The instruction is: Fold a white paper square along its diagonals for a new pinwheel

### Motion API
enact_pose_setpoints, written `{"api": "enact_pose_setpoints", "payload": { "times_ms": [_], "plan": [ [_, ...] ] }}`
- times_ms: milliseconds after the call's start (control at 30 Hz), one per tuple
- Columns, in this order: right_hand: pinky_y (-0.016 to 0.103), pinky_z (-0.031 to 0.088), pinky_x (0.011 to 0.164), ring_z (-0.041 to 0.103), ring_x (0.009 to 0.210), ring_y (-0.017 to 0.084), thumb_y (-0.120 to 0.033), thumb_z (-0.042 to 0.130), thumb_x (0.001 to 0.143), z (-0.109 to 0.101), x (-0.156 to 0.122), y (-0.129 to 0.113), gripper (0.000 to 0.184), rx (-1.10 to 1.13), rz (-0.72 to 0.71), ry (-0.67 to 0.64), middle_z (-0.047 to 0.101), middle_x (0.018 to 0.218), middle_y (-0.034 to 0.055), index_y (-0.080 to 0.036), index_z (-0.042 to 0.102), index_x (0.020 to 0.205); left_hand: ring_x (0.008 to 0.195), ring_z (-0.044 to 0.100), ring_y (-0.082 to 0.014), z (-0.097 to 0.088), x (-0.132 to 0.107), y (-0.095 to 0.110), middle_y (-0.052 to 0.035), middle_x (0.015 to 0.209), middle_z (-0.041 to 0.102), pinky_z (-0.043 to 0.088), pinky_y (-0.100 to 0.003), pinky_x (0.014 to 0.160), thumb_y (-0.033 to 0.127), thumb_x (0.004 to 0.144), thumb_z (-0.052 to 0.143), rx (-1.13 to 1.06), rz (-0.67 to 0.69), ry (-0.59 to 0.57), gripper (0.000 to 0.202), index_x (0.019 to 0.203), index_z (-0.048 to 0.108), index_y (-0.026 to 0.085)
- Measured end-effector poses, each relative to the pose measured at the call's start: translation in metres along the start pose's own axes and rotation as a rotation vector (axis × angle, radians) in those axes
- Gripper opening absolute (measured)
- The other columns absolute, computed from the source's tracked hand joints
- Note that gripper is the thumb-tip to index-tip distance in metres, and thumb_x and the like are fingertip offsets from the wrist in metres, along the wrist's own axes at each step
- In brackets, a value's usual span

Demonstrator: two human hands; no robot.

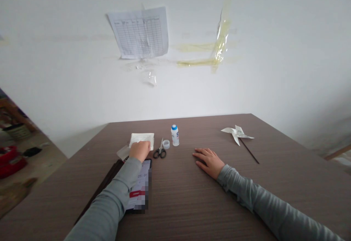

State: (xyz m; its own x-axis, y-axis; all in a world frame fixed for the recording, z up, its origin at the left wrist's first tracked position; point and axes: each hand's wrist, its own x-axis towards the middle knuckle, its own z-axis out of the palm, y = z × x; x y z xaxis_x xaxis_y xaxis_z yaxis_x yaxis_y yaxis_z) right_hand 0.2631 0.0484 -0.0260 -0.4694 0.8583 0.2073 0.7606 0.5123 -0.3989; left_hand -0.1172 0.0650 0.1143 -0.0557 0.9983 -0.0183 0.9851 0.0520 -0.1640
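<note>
Head view, looking forward and down across a brown wood-grain bench (175, 211) toward a white wall. Left hand (140, 151) lies on the near edge of a folded white paper pad (141, 140), fingers together and curled down over it; cannot tell whether the grip pinches the pad or only rests on it. A thin translucent sheet (123, 152) sticks out from under the pad's left side. Left forearm, in a grey sleeve (109, 200), crosses a phone (138, 186) lying flat, screen lit and partly blurred, with a red bar showing. A dark flat folder (105, 179) runs along the phone's left side. Right hand (208, 162) lies palm down on the bench, fingers slightly spread, grip open and holding nothing. Nearest to it, off to the right and not touching, is a paper pinwheel (237, 134) on a dark stick (249, 150), lying flat. Between the hands: closed scissors (159, 149) with black handles, a small round translucent lid (166, 144) just beside them, and an upright white glue bottle (174, 135) with a blue cap. On the wall, a ruled paper chart (140, 32) and yellowed tape strips (219, 47)
</note>
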Motion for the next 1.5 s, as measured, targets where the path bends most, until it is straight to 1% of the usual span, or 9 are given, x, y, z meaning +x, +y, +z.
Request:
{"api": "enact_pose_setpoints", "payload": {
  "times_ms": [200,367,500,733,900,1100,1300,1400,1500],
  "plan": [
    [0.073,0.058,0.146,0.07,0.174,0.045,-0.046,0.072,0.125,0.0,0.0,0.0,0.054,-0.009,0.008,-0.012,0.077,0.188,0.0165,-0.033,0.086,0.175,0.148,0.093,-0.0365,0.002,0.0,-0.001,-0.0172,0.15,0.099,0.068,-0.038,0.117,0.02,0.118,0.068,-0.035,0.0,0.017,0.043,0.146,0.099,0.03],
    [0.072,0.057,0.146,0.069,0.174,0.045,-0.047,0.071,0.125,-0.001,0.0,-0.001,0.053,-0.006,0.012,-0.017,0.077,0.188,0.0151,-0.035,0.086,0.175,0.147,0.093,-0.038,0.001,-0.001,-0.001,-0.018,0.143,0.101,0.067,-0.041,0.119,0.02,0.115,0.07,-0.046,0.013,0.01,0.037,0.129,0.104,0.027],
    [0.073,0.057,0.146,0.07,0.174,0.045,-0.046,0.072,0.124,-0.001,0.0,0.0,0.053,0.012,0.008,-0.005,0.078,0.188,0.0158,-0.035,0.087,0.173,0.143,0.095,-0.0377,-0.001,-0.003,0.0,-0.0188,0.138,0.101,0.066,-0.041,0.118,0.02,0.116,0.068,-0.053,-0.005,0.021,0.039,0.128,0.105,0.026],
    [0.073,0.059,0.145,0.071,0.173,0.044,-0.043,0.071,0.123,0.0,-0.001,0.001,0.052,0.009,-0.009,0.013,0.079,0.187,0.0142,-0.037,0.087,0.173,0.136,0.096,-0.0383,-0.001,-0.003,-0.002,-0.0151,0.13,0.103,0.065,-0.042,0.117,0.02,0.111,0.073,-0.088,-0.031,0.049,0.033,0.114,0.105,0.029],
    [0.073,0.059,0.144,0.071,0.172,0.044,-0.043,0.071,0.124,-0.001,-0.001,0.001,0.052,0.002,-0.009,0.01,0.079,0.186,0.014,-0.037,0.087,0.173,0.135,0.096,-0.0368,-0.001,0.0,-0.004,-0.0116,0.127,0.104,0.065,-0.038,0.113,0.025,0.108,0.081,-0.117,-0.046,0.05,0.023,0.107,0.103,0.031],
    [0.073,0.058,0.146,0.07,0.172,0.044,-0.046,0.071,0.124,-0.002,-0.001,-0.001,0.053,-0.009,0.005,-0.009,0.078,0.187,0.0155,-0.034,0.086,0.174,0.138,0.096,-0.0374,-0.002,0.0,-0.008,-0.0138,0.135,0.103,0.069,-0.037,0.107,0.029,0.117,0.073,-0.12,-0.081,0.071,0.033,0.121,0.106,0.031],
    [0.073,0.059,0.144,0.072,0.171,0.044,-0.045,0.073,0.123,-0.002,-0.001,0.0,0.051,0.002,0.004,0.01,0.079,0.185,0.0152,-0.036,0.088,0.171,0.143,0.094,-0.0367,-0.006,0.0,-0.011,-0.0154,0.148,0.1,0.069,-0.037,0.113,0.025,0.124,0.06,-0.12,-0.114,0.13,0.046,0.142,0.103,0.026],
    [0.074,0.06,0.144,0.072,0.171,0.045,-0.045,0.073,0.123,-0.002,-0.002,0.0,0.05,0.01,-0.001,0.014,0.08,0.185,0.0155,-0.036,0.089,0.17,0.146,0.093,-0.0362,-0.009,0.0,-0.012,-0.0141,0.157,0.097,0.068,-0.037,0.117,0.024,0.124,0.059,-0.129,-0.119,0.18,0.047,0.144,0.101,0.025],
    [0.074,0.059,0.145,0.071,0.172,0.045,-0.045,0.072,0.124,-0.002,-0.002,0.001,0.051,0.007,-0.001,0.008,0.079,0.186,0.0154,-0.036,0.088,0.171,0.147,0.091,-0.0355,-0.011,-0.001,-0.011,-0.0126,0.162,0.096,0.066,-0.037,0.121,0.022,0.124,0.059,-0.144,-0.11,0.227,0.045,0.138,0.102,0.026]
  ]
}}
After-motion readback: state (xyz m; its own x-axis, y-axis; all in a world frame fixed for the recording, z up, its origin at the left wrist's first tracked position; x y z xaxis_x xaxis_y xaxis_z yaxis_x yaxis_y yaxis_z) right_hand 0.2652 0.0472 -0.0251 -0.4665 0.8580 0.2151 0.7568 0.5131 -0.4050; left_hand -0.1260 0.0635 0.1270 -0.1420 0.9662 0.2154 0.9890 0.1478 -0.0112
